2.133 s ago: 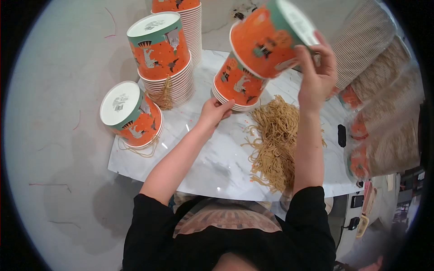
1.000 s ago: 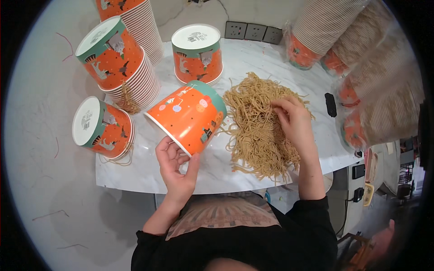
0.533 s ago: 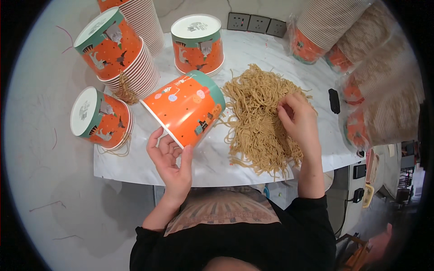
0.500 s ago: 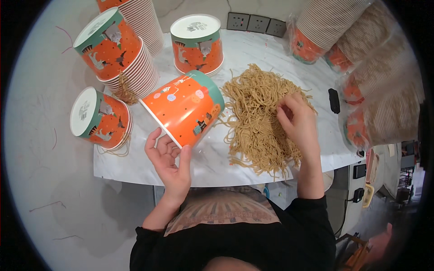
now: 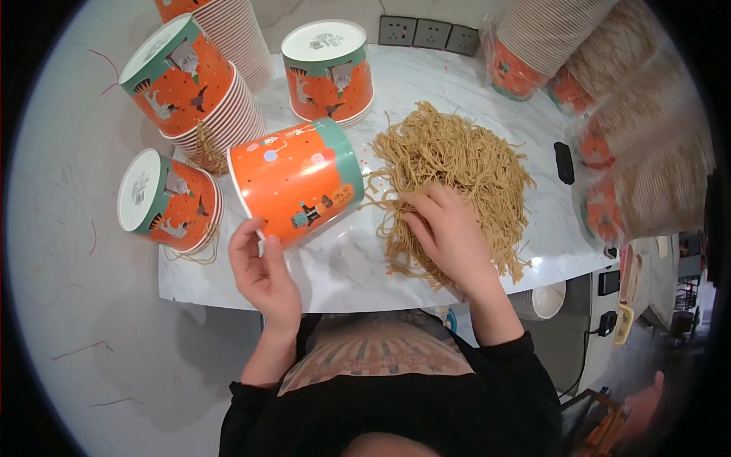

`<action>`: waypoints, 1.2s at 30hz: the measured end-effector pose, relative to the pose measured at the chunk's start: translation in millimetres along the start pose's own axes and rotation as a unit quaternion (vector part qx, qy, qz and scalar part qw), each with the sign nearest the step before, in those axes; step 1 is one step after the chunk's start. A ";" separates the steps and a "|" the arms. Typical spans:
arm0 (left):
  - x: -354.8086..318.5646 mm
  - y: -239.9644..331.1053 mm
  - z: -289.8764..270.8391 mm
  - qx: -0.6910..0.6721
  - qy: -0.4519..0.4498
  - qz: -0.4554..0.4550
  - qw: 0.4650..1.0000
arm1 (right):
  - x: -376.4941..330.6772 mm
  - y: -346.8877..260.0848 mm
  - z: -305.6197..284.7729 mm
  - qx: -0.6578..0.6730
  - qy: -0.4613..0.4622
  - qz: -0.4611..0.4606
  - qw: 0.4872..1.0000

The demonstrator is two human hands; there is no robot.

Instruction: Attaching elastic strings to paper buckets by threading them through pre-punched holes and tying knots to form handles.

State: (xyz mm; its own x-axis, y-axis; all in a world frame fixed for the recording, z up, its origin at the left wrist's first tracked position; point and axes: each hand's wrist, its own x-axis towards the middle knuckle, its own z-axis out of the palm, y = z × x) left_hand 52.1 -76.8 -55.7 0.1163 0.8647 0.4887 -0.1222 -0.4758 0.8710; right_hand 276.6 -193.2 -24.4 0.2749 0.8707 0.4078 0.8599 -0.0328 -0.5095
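- On the white marble tabletop [image 5: 487, 84], the biggest thing going is the heap of tan paper shred [image 5: 457, 171], sprawled right of centre and running off toward 5 o'clock, almost to the table's near edge.
- Next up, the orange paper tub with the teal band [image 5: 298, 181], lying on its side at about 9 o'clock from the heap, teal end just touching the nearest strands. Can't tell whether that end is open or lidded.
- Left hand [image 5: 263, 266] has it by the bottom rim, at 7 o'clock from the tub: fingers half curled against the base, thumb up along the rim. More of a prop than a tight squeeze.
- Right hand [image 5: 449, 236] is down on the heap's near edge, 3 to 4 o'clock from the tub, fingers bent and raking into strands. Looks like a pinch forming, but whether it's actually got a bunch I can't say.
- My read: we're at the grab-a-handful stage. Next move needs a proper closed pinch, then a short sweep to 9 o'clock toward the teal end, with the left hand keeping the tub from rolling.
- Smaller stuff: a lidded tub [image 5: 329, 72] standing at 12 o'clock, another lidded tub on a stack of lids [image 5: 164, 202] at 9 o'clock.
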 end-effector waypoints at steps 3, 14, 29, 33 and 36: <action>6.9 11.5 -5.8 -0.045 0.064 -0.020 0.997 | 0.6 7.9 22.1 -0.068 0.003 0.021 0.997; 17.2 70.0 -60.3 -0.129 0.289 0.078 0.945 | -29.5 -7.0 36.6 -0.052 -0.028 -0.051 0.997; -6.8 52.6 -55.5 -0.220 0.185 -0.003 0.958 | -77.6 -62.5 -35.7 0.198 -0.144 -0.123 0.962; -6.9 41.5 -24.5 -0.211 0.073 -0.017 0.975 | -76.3 -53.1 -54.6 0.321 0.064 0.010 0.945; -4.0 25.0 -10.9 -0.081 -0.045 0.006 0.996 | -40.5 -47.8 -58.4 0.342 0.062 0.145 0.926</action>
State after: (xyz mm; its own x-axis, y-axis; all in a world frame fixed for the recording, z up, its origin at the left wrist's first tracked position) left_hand 37.8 -90.4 -36.5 0.2012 0.8373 0.5083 -0.2803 -0.4480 0.8490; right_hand 249.5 -255.6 27.7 0.5356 0.8094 0.2407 0.2803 0.0985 -0.9548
